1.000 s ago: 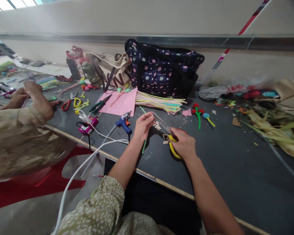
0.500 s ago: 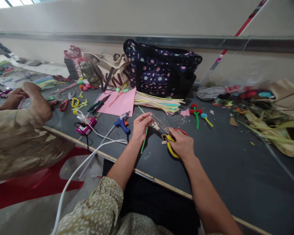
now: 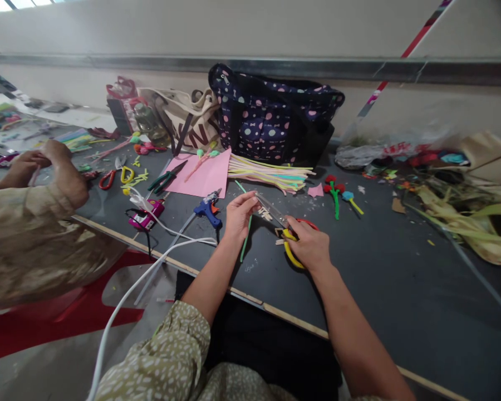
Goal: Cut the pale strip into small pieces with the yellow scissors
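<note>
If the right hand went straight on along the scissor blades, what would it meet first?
Probably the left hand: the scissors in the right hand point toward it, though depth is unclear.

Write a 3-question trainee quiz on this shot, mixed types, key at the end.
1. Open: Which of the camera wearer's hands grips the scissors by their handles?

2. True or false: The spotted navy bag stands behind the bundle of thin strips.

3. Multiple choice: What is the main colour of the glue gun that lies beside the wearer's left hand?
A) Yellow
B) Blue
C) Green

Key:
1. The right hand.
2. True.
3. B.
</note>
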### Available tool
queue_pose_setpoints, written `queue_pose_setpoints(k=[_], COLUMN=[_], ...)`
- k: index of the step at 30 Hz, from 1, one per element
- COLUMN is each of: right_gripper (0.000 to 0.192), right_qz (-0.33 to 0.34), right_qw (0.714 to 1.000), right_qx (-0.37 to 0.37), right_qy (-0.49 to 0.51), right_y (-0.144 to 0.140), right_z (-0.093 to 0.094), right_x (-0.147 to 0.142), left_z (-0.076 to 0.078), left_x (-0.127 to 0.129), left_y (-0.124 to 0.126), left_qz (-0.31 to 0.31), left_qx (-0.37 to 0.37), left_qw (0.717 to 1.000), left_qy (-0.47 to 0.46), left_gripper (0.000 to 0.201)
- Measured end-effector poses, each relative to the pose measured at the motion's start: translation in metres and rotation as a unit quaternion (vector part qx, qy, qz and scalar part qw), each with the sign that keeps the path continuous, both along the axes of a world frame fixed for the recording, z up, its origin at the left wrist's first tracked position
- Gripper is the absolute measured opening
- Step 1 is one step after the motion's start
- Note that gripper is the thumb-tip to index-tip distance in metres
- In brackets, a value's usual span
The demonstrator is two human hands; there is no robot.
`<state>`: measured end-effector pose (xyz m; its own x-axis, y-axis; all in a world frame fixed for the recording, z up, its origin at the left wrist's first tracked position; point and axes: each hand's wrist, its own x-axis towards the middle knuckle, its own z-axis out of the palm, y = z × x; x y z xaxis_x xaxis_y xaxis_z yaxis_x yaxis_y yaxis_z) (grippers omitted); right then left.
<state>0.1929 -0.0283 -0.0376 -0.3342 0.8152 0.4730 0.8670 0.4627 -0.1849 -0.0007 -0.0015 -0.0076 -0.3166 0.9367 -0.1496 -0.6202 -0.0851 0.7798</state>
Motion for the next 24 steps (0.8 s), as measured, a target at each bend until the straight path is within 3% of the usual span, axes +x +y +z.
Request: queue_pose_setpoints(k=[12,19,24], right_gripper=[0.035,0.040,0.046], right_qz=[0.000,-0.011,-0.017], right_qw=[1.000,0.998,0.998], right_qx=[-0.026,-0.038,-0.053], right_qy=[-0.006,0.057,0.036], right_y=[-0.0012,0.0006,0.0007], right_z=[0.0002,-0.0015,0.0046], right_x=[-0.0002,0.0013,0.0013], left_z=[0.0002,-0.0029,-0.0023], left_x=[-0.0004,-0.0021,-0.0027], left_y=[0.0001,0.0019,0.0022], left_qz=[0.004,-0.019,-0.034], left_qx=[-0.005,0.009,0.001], left_qw=[1.000,1.000,0.999], left_qy=[-0.004,-0.017,-0.036], left_gripper=[0.029,0.030,0.031])
